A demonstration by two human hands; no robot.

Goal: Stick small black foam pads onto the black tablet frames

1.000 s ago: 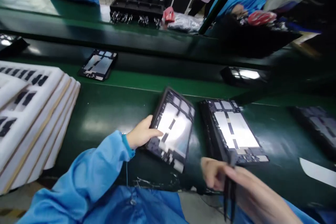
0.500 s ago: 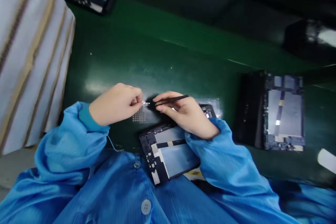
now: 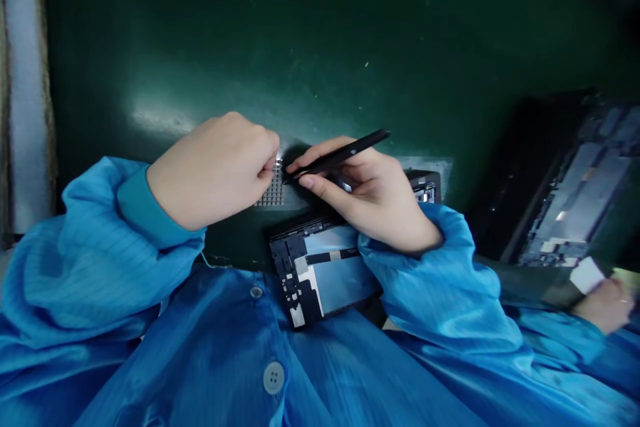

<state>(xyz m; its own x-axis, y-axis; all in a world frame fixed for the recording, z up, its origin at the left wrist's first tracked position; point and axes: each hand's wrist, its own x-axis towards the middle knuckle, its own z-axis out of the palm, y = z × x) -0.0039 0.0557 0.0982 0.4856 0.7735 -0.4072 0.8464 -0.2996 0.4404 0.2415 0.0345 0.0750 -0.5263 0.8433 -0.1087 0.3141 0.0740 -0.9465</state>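
My left hand [image 3: 215, 170] is closed in a pinch at the upper edge of a sheet with a grid of small grey squares [image 3: 271, 195]. A tiny shiny bit shows at its fingertips, too small to name. Black tweezers [image 3: 350, 150] lie in the grip of my right hand [image 3: 373, 193], their tips pointing left towards the left fingertips, close to the sheet. Below the hands, an opened tablet [image 3: 340, 283] rests tilted at the table edge against my smock, its inner parts facing up. My right forearm covers part of it.
Behind my right wrist lies a dark device part [image 3: 425, 188] on clear film. Stacked tablet bodies [image 3: 567, 193] stand at the right. A co-worker's hand [image 3: 607, 303] is beside a white card [image 3: 587, 275] at lower right. Layered boards [image 3: 25, 93] line the left edge of the green table [image 3: 240, 47].
The view has dipped and shifted, so the tablet at the upper left is out of sight. My hands have drawn slightly closer together over the sheet. A co-worker's hand has appeared at lower right.
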